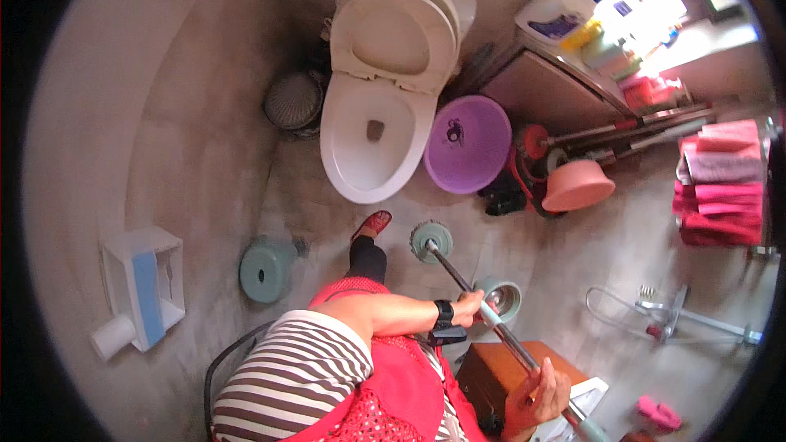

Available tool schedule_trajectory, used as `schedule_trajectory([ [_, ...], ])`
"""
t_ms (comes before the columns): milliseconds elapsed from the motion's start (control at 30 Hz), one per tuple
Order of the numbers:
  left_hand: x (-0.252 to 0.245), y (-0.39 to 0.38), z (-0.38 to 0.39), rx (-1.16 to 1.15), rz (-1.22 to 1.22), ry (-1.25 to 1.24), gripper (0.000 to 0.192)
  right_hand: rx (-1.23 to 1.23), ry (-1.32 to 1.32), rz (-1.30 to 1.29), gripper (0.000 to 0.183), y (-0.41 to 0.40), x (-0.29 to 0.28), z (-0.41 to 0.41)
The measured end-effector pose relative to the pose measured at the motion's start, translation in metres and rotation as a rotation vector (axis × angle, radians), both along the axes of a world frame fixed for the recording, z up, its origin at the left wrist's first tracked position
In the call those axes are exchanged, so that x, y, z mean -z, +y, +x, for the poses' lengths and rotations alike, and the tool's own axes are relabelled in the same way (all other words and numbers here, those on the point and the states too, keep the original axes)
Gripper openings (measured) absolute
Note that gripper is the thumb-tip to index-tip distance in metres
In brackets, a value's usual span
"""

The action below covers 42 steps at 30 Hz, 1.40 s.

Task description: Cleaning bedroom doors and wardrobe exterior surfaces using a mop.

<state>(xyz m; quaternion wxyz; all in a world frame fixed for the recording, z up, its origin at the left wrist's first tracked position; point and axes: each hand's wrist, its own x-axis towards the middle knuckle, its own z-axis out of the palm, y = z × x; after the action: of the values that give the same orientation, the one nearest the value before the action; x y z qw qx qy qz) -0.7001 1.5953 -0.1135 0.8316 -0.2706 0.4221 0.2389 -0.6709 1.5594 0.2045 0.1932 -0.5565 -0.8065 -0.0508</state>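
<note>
A mop with a round green head (431, 242) stands on the tiled floor, right of the red shoe on my foot. Its metal pole slants down to the right. My left hand (468, 309), with a black band at the wrist, is closed around the middle of the pole. Farther up the pole, near the bottom edge of the view, my right hand (543, 394) holds it with curled fingers. Beside my left hand is a round pale-green container (513, 292) with a metal inside. The white toilet (336, 159) has its lid and seat raised.
A purple basin (470, 153) and a pink basin (578, 187) are right of the toilet. A green stool (263, 271) stands left. A brown box-like piece (491, 363) is near my right hand. Pink cloths (721, 196) hang right. Bottles line the window ledge; a white holder (144, 288) is wall-mounted left.
</note>
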Motion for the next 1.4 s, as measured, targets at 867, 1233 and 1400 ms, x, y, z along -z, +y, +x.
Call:
schedule_trajectory([
  [867,-0.012,-0.092,0.022,0.711,0.103,0.035,0.035,0.742,-0.159,0.161,0.015,-0.129,-0.005,0.005],
  [1233,0.041,-0.141,0.038,1.187,0.174,-0.060,0.024,1.338,-0.211,0.324,0.021,-0.208,0.056,-0.026],
  [1400,0.056,-0.195,0.063,1.375,0.119,-0.187,0.026,1.454,-0.241,0.435,0.023,-0.238,0.061,-0.029],
])
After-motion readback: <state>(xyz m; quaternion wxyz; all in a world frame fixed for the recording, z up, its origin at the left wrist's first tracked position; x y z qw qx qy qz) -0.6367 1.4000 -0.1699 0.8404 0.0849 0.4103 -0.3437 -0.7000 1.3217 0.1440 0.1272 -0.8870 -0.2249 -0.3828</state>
